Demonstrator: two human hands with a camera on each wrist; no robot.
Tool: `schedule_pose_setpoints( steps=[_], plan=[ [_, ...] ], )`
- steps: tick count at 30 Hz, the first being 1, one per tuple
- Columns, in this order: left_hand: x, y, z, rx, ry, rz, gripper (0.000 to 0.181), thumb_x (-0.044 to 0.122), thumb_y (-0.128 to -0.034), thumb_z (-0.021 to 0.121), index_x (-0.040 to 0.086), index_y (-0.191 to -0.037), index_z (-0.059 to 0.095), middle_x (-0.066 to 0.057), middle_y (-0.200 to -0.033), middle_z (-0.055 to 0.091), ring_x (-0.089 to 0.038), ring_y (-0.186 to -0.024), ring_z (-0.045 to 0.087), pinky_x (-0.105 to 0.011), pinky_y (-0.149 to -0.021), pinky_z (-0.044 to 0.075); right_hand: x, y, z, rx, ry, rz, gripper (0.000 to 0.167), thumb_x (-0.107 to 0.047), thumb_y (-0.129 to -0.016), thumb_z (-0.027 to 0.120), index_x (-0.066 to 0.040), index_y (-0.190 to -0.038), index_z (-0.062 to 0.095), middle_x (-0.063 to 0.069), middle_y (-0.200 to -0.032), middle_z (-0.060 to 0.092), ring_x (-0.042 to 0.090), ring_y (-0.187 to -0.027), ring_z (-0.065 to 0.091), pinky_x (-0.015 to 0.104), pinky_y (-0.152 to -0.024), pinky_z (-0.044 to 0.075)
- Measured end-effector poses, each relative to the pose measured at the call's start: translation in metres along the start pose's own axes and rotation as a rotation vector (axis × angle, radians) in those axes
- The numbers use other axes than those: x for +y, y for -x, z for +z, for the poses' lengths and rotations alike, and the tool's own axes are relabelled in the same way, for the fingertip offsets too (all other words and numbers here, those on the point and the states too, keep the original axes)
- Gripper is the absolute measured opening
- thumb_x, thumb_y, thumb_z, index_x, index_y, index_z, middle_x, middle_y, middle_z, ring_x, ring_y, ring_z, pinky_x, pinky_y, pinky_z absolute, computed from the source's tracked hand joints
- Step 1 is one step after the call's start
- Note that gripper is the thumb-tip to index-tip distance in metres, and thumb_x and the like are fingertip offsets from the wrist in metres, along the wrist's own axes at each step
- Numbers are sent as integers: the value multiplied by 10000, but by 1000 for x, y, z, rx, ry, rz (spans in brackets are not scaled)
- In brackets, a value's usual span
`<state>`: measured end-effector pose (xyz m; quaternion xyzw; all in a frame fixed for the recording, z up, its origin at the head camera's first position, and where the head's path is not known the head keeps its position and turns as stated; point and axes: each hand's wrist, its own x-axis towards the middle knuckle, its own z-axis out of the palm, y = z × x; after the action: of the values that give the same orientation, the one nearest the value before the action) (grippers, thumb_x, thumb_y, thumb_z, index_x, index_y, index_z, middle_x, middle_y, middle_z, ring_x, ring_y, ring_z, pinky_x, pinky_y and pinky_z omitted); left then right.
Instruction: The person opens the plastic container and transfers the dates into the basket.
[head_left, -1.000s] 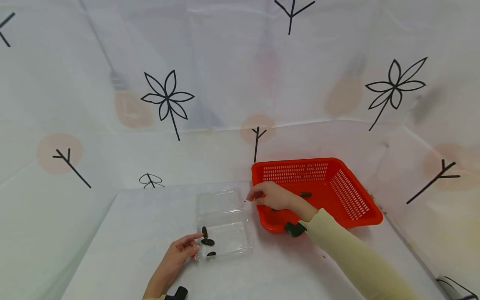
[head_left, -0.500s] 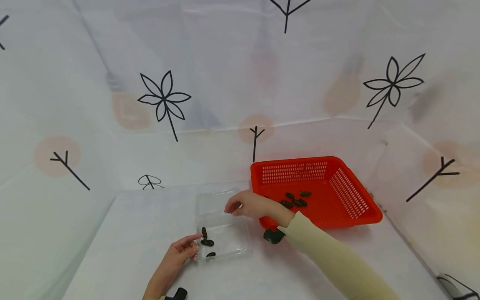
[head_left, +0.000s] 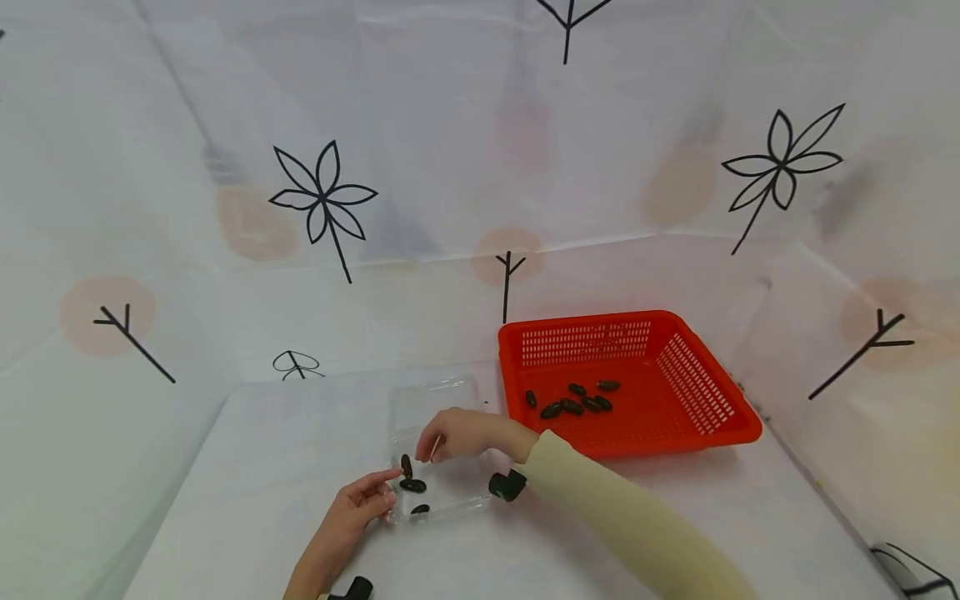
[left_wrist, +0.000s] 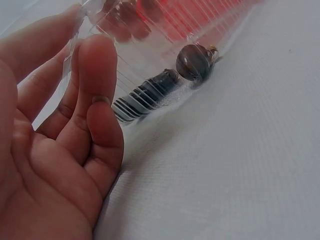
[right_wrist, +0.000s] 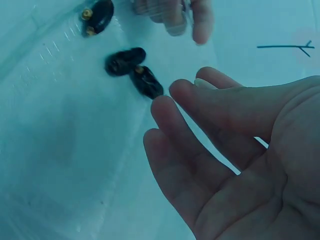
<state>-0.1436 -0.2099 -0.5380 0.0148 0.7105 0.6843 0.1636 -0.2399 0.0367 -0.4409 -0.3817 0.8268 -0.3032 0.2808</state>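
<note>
A clear plastic clamshell box (head_left: 457, 487) lies with its lid (head_left: 431, 400) folded back. Three dark, glossy dates lie inside it: one date (head_left: 406, 465) touching another (head_left: 412, 485) along the left side, and a third date (head_left: 420, 509) near the front. My left hand (head_left: 358, 512) holds the box's left edge between thumb and fingers. Over the box is my right hand (head_left: 461, 435), palm down. In the right wrist view that hand (right_wrist: 240, 140) has loosely bent fingers, their tips close to a date (right_wrist: 146, 82); nothing shows between them.
A red plastic basket (head_left: 675, 417) with slotted walls stands right of the box, with several dates (head_left: 572, 406) on its floor. White patterned sheeting (head_left: 412, 317) rises behind the white table (head_left: 255, 483). A small dark speck (head_left: 486, 402) lies between box and basket.
My right hand has moved from the basket's left side leftward and toward me, over the box. Dates in the basket have come into view. The left hand stays at the box edge.
</note>
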Motion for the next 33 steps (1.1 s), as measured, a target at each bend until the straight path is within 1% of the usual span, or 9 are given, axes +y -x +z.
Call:
schedule_pose_setpoints(
  steps=[4, 8, 13, 16, 19, 22, 28, 33],
  plan=[
    [0, 0, -1, 3, 1, 6, 508, 149, -940, 688, -48, -1382, 535, -57, -914, 579, -158, -759, 561, -280, -727, 489, -2, -9, 13, -65, 14, 15, 232, -8, -946, 621, -110, -1099, 763, -99, -974, 684, 36, -884, 594, 207, -791, 494],
    [1, 1, 0, 1, -6, 16, 508, 153, -940, 689, -57, -1376, 535, -49, -905, 582, -147, -756, 561, -272, -723, 483, -3, -16, 25, -133, 22, 12, 253, -2, -944, 604, -119, -1100, 766, -104, -980, 683, 34, -881, 579, 197, -782, 488],
    [4, 2, 0, -23, -18, 47, 497, 133, -961, 660, -83, -1383, 512, -42, -904, 582, -136, -749, 565, -268, -731, 483, -3, -22, 36, -199, -30, 0, 242, 0, -948, 605, -90, -1112, 757, -89, -948, 695, 38, -832, 591, 203, -759, 502],
    [4, 2, 1, -25, -5, 45, 489, 122, -965, 652, -82, -1386, 509, -36, -904, 587, -130, -744, 568, -268, -740, 487, -5, -24, 39, -229, -69, 8, 241, 19, -946, 598, -63, -1116, 748, -71, -916, 701, 63, -777, 596, 219, -727, 516],
    [3, 2, 1, -22, 8, 43, 486, 118, -969, 647, -81, -1390, 505, -30, -905, 591, -125, -740, 568, -267, -741, 488, -7, -25, 41, -243, -106, 32, 236, 40, -934, 603, -49, -1103, 741, -64, -885, 695, 62, -752, 596, 218, -704, 520],
    [3, 3, 1, -23, 15, 55, 492, 109, -969, 644, -89, -1395, 495, -31, -904, 588, -127, -736, 568, -268, -742, 486, -9, -25, 42, -248, -131, 53, 229, 59, -916, 623, -37, -1088, 739, -50, -858, 690, 55, -758, 606, 210, -709, 524],
    [4, 4, 3, -15, 21, 65, 509, 98, -956, 657, -98, -1396, 491, -35, -902, 576, -127, -729, 561, -268, -733, 482, -11, -25, 44, -242, -43, 46, 246, 58, -875, 679, -64, -1079, 745, -67, -823, 660, 48, -757, 575, 184, -736, 493],
    [3, 4, 4, 12, 17, 41, 514, 113, -947, 672, -77, -1394, 507, -45, -904, 572, -137, -734, 556, -272, -728, 480, -11, -24, 44, -232, -20, 32, 242, 48, -871, 700, -74, -1072, 754, -64, -808, 653, 46, -738, 557, 184, -738, 488]
  ],
)
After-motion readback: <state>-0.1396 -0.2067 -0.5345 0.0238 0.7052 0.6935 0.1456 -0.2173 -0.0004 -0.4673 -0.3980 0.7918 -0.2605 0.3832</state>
